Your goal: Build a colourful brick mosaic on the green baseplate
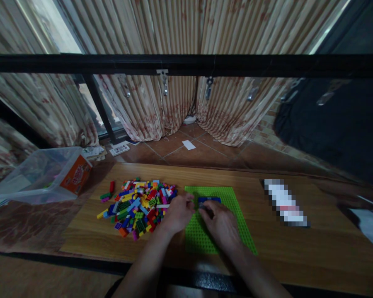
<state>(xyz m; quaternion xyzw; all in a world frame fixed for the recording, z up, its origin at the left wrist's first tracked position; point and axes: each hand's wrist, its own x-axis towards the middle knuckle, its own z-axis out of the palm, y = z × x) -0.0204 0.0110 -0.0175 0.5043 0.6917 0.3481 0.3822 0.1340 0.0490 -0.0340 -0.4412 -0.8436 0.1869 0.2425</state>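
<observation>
A green studded building-block baseplate (233, 203) lies on the wooden table, with a row of dark blue bricks (209, 199) near its far edge. My right hand (222, 221) rests over the plate just below the blue bricks. Its thumb and fingers are pinched together, and whatever is between them is too small and dark to name. Over the plate's left edge is my left hand (178, 212), its fingers curled inward towards the right hand; what they may hold is hidden. A heap of loose multicoloured bricks (139, 205) spreads just left of the left hand.
At the left stands a clear plastic bin (40, 165) with an orange label. A blurred-out flat object (286, 203) lies on the table (329, 244) to the right. A black bar (186, 64) crosses in front of the curtains (149, 33).
</observation>
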